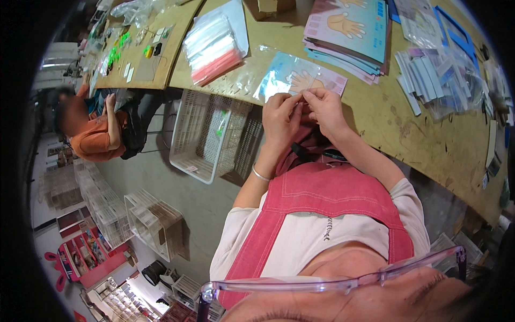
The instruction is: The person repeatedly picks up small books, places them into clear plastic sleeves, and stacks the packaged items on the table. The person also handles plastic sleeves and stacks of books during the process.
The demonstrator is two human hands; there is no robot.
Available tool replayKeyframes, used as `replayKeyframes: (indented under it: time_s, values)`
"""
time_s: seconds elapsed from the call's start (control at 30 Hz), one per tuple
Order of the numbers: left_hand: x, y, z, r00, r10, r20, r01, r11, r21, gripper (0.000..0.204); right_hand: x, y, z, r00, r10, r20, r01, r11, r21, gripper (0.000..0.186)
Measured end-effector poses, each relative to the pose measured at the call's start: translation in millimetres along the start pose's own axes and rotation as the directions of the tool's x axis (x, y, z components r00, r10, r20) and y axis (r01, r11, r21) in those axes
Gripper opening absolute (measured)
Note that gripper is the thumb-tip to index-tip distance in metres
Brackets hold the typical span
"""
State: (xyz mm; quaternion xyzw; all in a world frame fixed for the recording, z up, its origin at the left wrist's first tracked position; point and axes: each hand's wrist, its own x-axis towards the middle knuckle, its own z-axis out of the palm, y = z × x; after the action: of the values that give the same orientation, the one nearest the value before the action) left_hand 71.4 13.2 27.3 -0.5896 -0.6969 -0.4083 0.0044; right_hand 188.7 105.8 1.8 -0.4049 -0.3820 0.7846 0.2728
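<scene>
1 printed card (pixel 276 72), top centre, by my pinched-closed left hand (pixel 281 115) and right hand (pixel 326 110); can't tell what they grip. I judge it mid-handling. Card stack (pixel 343 35), upper right, and clear bags (pixel 212 45), upper left of centre, likely remain.

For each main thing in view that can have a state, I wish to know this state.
Left hand: fingers drawn together; any held item cannot be made out.
Right hand: fingers pinched, beside the left hand's.
Separate blue-and-pink rectangular printed card: lying flat.
Blue-and-pink rectangular printed card stack: piled, edges uneven.
Clear plastic bags with red edges: piled, overlapping.
Pale flat strips: heaped loosely.
White rectangular plastic crate: open-topped.
Tan tabletop: stained.
</scene>
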Motion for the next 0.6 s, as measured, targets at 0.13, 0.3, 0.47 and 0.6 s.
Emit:
replayKeyframes:
  time_s: [0.13, 0.3, 0.47, 0.6]
  values:
    - [-2.4, -0.6, 0.5, 0.997, -0.074, 0.036, 0.077, 0.991, -0.105, 0.022, -8.8, -2.8, 1.2, 0.989, -0.149, 0.02, 0.15, 0.983, -0.102, 0.015]
    - [1.4, 11.7, -5.9, 0.971, -0.218, 0.096, 0.238, 0.916, -0.323, 0.017, -11.3, -11.7, 1.5, 0.978, -0.186, 0.094, 0.191, 0.98, -0.052, 0.018]
    - [-3.4, -1.9, -4.1, 0.987, -0.161, 0.025, 0.162, 0.956, -0.244, 0.012, -9.2, -6.5, -1.9, 0.964, -0.211, 0.163, 0.23, 0.967, -0.106, 0.02]
    - [-3.2, -2.9, -3.0, 0.969, -0.244, 0.03, 0.245, 0.944, -0.219, 0.012, -12.0, -4.8, -0.2, 0.91, -0.379, 0.168, 0.414, 0.853, -0.317, 0.023]
